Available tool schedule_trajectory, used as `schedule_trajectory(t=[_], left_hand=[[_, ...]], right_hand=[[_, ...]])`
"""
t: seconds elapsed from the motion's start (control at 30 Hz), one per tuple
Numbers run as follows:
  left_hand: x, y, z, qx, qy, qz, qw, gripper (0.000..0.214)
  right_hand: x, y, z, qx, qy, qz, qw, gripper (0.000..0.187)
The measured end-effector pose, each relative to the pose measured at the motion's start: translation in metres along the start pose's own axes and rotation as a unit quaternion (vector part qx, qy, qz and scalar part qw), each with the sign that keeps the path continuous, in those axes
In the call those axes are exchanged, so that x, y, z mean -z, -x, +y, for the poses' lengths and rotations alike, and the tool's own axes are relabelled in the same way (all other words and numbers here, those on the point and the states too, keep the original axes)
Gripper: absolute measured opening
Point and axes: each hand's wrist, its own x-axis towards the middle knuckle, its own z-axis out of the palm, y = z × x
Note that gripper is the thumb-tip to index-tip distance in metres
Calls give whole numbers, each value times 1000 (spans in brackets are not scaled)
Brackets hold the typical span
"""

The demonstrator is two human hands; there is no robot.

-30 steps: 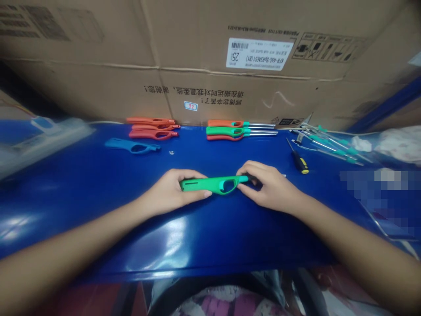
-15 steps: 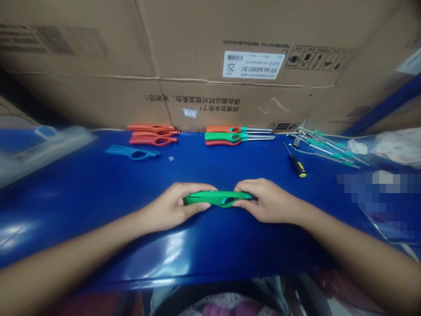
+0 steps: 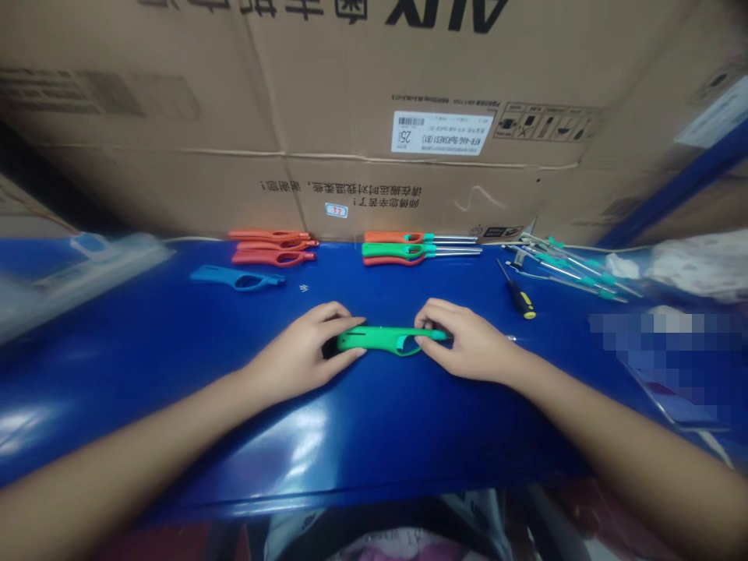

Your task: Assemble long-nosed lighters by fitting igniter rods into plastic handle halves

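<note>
A green gas lighter (image 3: 379,339) lies crosswise between my two hands, just over the blue tabletop. My left hand (image 3: 307,347) has its thumb and fingers closed around the handle's left end. At the trigger-loop end, my right hand (image 3: 461,339) pinches the lighter, and its fingers hide most of the rod side. A teal trigger shows inside the loop. Beyond my hands sit a blue lighter handle (image 3: 234,278), a few tiny screws (image 3: 304,288) and a black-and-yellow screwdriver (image 3: 520,300).
Red and orange lighter handles (image 3: 272,255) lie at the back left. Lighters with metal rods (image 3: 391,249) are stacked at the back middle. Loose rods with teal parts (image 3: 566,269) lie right, beside a plastic bag (image 3: 701,261). A cardboard wall (image 3: 204,171) closes off the back.
The view has tilted up slightly. My left hand has shifted toward the handle's end, its fingers more bent. My right hand still holds the loop end.
</note>
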Motion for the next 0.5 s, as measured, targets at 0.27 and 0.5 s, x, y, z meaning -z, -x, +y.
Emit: schedule_trajectory(t=[0.27,0.5], left_hand=[[-2,1,0,-6,-21,2,1000,39],[-1,0,0,3,-6,9,1000,39]], right_hand=[[0,-6,7,13,29,28,999,1],[55,6,42,-230,257,67,936,47]])
